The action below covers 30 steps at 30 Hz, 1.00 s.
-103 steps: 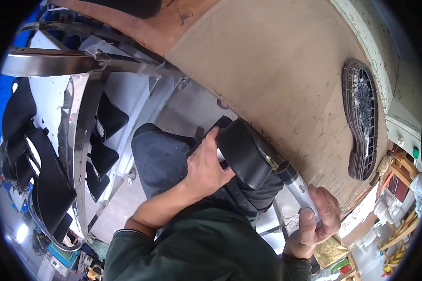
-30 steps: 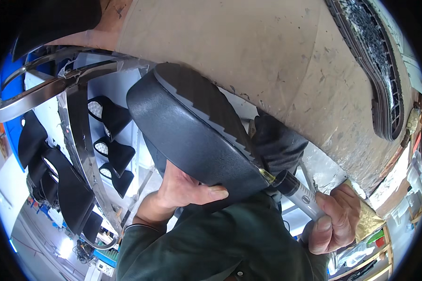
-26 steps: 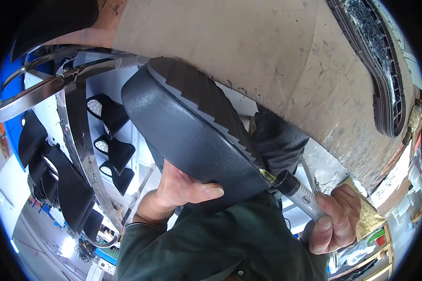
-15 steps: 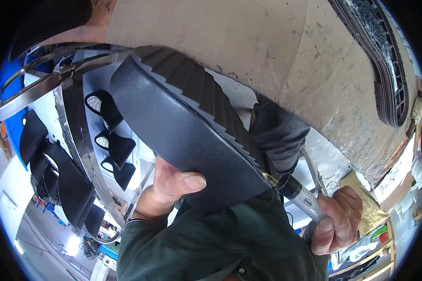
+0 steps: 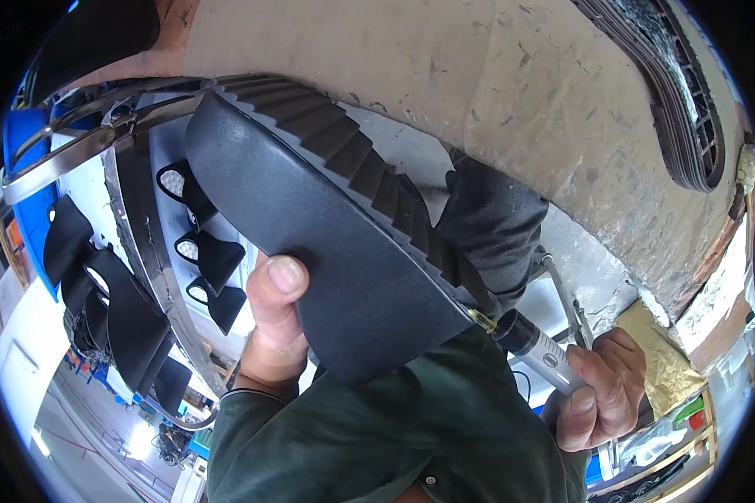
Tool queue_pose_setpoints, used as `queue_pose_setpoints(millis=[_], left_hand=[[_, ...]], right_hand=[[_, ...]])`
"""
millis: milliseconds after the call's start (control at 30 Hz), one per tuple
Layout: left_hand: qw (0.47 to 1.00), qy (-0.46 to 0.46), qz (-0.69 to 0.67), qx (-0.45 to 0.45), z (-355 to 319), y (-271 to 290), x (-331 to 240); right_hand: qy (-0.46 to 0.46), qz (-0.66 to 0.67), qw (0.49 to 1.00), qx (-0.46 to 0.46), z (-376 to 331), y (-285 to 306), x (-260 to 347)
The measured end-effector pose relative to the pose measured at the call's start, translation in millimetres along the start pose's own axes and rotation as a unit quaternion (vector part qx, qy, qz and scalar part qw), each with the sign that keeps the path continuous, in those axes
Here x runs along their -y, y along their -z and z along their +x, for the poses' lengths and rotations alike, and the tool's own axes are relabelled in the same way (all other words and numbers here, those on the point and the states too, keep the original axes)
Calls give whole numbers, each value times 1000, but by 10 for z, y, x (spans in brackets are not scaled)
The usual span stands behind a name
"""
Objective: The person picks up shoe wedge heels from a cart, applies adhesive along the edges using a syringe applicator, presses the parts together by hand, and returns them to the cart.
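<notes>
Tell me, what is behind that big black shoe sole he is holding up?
Behind the black sole, a grey trouser leg and the worn workbench top show. The left hand shows only its thumb; its other fingers are covered.

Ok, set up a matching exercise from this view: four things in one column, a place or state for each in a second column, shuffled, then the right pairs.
Things
1. black shoe sole
2. grey-handled tool
3. left hand
4. second sole

Places or states
A. lying on the tan worktable, far right
B. gripped in the right hand
C. thumb pressed on the smooth face of the sole
D. held up, ridged tread along its far edge

Pairs: 1-D, 2-B, 3-C, 4-A
</notes>
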State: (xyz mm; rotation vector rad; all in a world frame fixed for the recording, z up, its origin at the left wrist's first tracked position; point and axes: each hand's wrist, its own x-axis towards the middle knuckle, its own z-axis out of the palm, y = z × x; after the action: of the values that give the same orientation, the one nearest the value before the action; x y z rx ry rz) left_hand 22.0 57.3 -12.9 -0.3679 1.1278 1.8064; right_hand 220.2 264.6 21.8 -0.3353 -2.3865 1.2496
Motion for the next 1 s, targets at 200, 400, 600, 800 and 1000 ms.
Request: queue_pose_setpoints(millis=[200, 400, 600, 800, 1000], left_hand=[[998, -32, -55, -6, 13, -178, -24], [992, -71, -107, 3, 61, -327, -41], [986, -74, -145, 24, 86, -312, -56], [994, -45, -99, -1, -25, -358, -115], [926, -236, 288, 66, -60, -80, -24]], right_hand=[[9, 21, 1000, -12, -108, 63, -30], [35, 58, 997, -30, -240, 15, -174], [-38, 109, 987, -110, -318, -80, -243], [-178, 131, 973, -60, -480, -11, -410], [-89, 154, 959, -222, -346, 258, -476]])
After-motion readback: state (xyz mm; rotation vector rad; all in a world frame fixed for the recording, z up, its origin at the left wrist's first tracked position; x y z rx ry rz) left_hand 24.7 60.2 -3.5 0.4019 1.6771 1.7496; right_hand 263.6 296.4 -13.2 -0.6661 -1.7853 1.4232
